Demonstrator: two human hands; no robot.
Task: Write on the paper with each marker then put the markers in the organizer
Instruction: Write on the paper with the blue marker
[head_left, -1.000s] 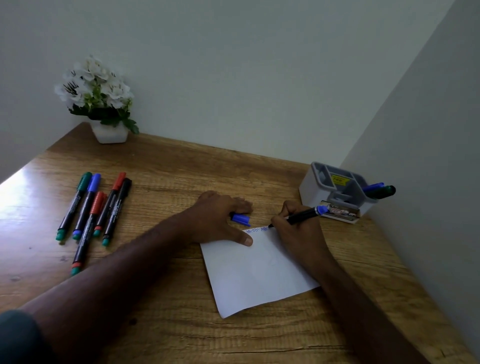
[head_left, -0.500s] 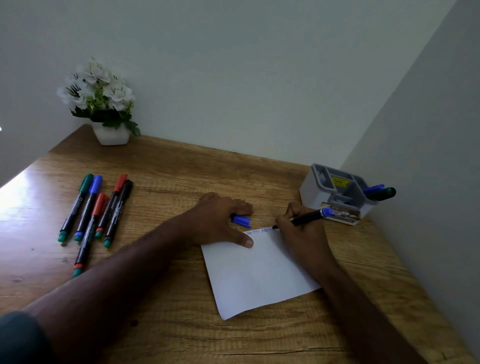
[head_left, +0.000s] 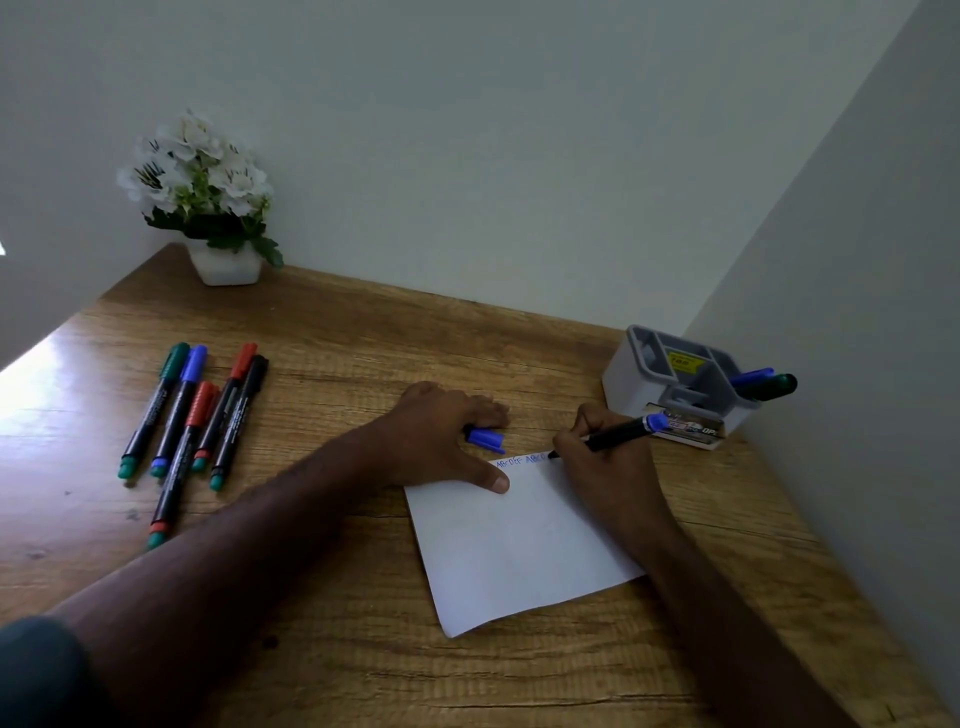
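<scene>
A white paper (head_left: 519, 545) lies on the wooden table (head_left: 363, 649), with blue letters along its top edge. My right hand (head_left: 608, 467) grips a black-barrelled blue marker (head_left: 618, 434), tip on the paper's top edge. My left hand (head_left: 441, 441) holds the blue cap (head_left: 485, 438) in its fingers, and its thumb presses the paper's top left corner. Several capped markers (head_left: 197, 415) lie in a loose row at the left: green, blue, red and black. The grey organizer (head_left: 675, 384) stands at the right, with a blue marker (head_left: 750, 375) and a green marker (head_left: 769, 387) in it.
A white pot of white flowers (head_left: 208, 208) stands at the table's far left corner. Walls close the table at the back and on the right, just behind the organizer. A small printed box (head_left: 696, 431) lies against the organizer's front.
My right hand has moved the marker tip a little to the right along the paper's top edge, adding more blue letters. My left hand has stayed in place.
</scene>
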